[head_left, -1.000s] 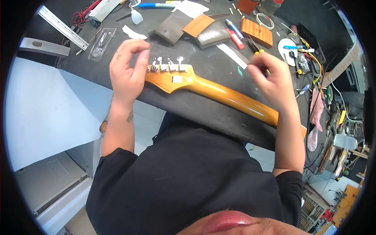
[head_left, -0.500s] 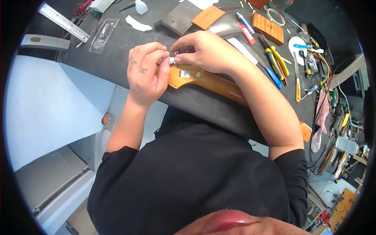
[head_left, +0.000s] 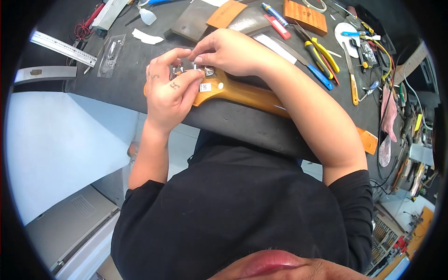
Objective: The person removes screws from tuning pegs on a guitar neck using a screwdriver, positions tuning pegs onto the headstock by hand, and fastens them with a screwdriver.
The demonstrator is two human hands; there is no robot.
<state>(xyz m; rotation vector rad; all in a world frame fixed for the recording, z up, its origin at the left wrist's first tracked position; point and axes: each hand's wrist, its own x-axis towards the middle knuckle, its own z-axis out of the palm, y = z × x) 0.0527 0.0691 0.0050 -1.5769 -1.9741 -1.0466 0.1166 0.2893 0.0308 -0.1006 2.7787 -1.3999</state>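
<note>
A glossy amber guitar neck (head_left: pixel 254 96) lies along the near edge of the bench, its headstock back facing up with a small white label (head_left: pixel 205 87). Shiny metal tuning machines (head_left: pixel 210 71) sit along the headstock's far side. My left hand (head_left: pixel 165 91) is curled around the headstock, the thumb lying over its back beside the tuners. Reaching in from the far side, my right hand (head_left: pixel 228 52) has thumb and forefinger pinched at a small metal tuner part, which the fingertips partly hide.
A steel ruler (head_left: pixel 65 48) and a clear plastic bag (head_left: pixel 112 56) lie to the left. Beyond my hands are a leather-coloured block (head_left: pixel 226 14) and a wooden block (head_left: pixel 305 17). Yellow-handled pliers (head_left: pixel 322 58), a blue-handled file (head_left: pixel 319 77) and a yellow-handled tool (head_left: pixel 354 93) lie right.
The view has shifted slightly. My hands, previously close together over the tuners, have parted a little; the left thumb and forefinger have spread, exposing more of the metal tuners.
</note>
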